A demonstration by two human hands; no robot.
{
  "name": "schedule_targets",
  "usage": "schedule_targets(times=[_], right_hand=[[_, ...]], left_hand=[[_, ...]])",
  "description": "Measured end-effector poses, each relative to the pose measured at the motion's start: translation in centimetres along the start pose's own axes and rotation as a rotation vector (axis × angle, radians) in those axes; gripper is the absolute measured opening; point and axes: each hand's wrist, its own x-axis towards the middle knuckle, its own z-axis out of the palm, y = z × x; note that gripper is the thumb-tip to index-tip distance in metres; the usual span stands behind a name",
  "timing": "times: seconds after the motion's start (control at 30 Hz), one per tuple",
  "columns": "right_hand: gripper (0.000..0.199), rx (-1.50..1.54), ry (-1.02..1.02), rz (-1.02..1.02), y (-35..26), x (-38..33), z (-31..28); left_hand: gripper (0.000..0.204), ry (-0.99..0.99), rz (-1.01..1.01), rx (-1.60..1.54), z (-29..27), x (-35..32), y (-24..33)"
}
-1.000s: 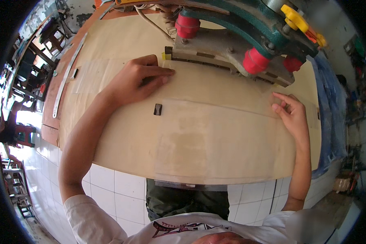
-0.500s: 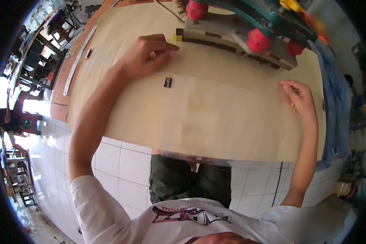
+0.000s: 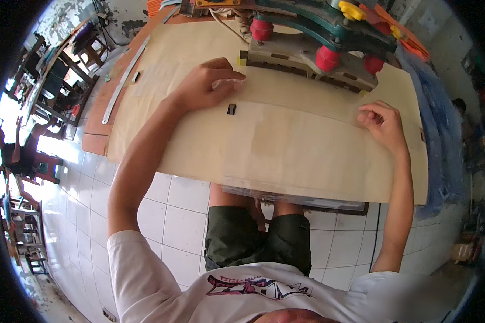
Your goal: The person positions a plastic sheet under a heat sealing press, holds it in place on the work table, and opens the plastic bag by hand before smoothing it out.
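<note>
A clear plastic sheet point(image 3: 296, 145) lies over the pale board point(image 3: 194, 145), its near edge hanging past the board's front. At the sheet's far right corner is my right hand point(image 3: 383, 124), fingers curled and pinched on the plastic. My left hand point(image 3: 210, 83) hovers above the board beyond the sheet's far left corner. Its thumb and fingers come together around something pale and see-through, blurred and too faint to name. A small black rectangular piece point(image 3: 231, 109) sits on the board just below that hand.
A green pressing machine with red knobs point(image 3: 327, 58) and a grey metal bar point(image 3: 307, 63) stands over the board's far side. A steel ruler point(image 3: 125, 81) lies at the left. Blue plastic sheeting point(image 3: 436, 129) hangs along the right edge. Stools and benches stand far left.
The whole view has shifted a little, with the machine now further left in it. Both hands stay close to the sheet's far corners, and the sheet looks less blurred.
</note>
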Motion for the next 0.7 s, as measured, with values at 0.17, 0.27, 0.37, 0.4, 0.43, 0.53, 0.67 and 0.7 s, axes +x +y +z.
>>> schedule_targets(times=[0.17,0.27,0.37,0.4,0.43,0.53,0.67,0.7], right_hand=[[0.025,-0.082,-0.11,0.004,-1.7,0.0,0.3],[0.027,0.0,-0.104,0.001,-2.0,0.3,0.7],[0.03,0.014,-0.13,0.033,-2.1,0.6,0.7],[0.03,-0.005,-0.129,0.049,-2.3,0.6,0.7],[0.03,-0.024,-0.128,0.064,-2.4,0.6,0.8],[0.029,-0.064,-0.176,0.132,-2.6,0.6,0.6],[0.025,0.004,-0.13,0.068,-3.2,-0.1,0.4],[0.023,0.068,-0.062,0.059,-4.7,-0.5,0.4]], left_hand=[[0.031,-0.116,0.048,0.062,0.4,0.7,0.2],[0.029,-0.102,0.047,0.083,0.5,0.9,-0.4],[0.029,-0.117,0.035,0.062,0.5,0.9,-0.5],[0.029,-0.117,0.02,0.058,0.5,0.9,-0.7],[0.031,-0.137,0.046,0.066,0.6,0.8,-0.8],[0.033,-0.139,0.064,0.054,0.5,0.6,-0.9],[0.032,-0.127,0.07,0.037,0.8,0.3,-1.2],[0.032,-0.124,0.052,0.042,0.9,0.0,-1.5]])
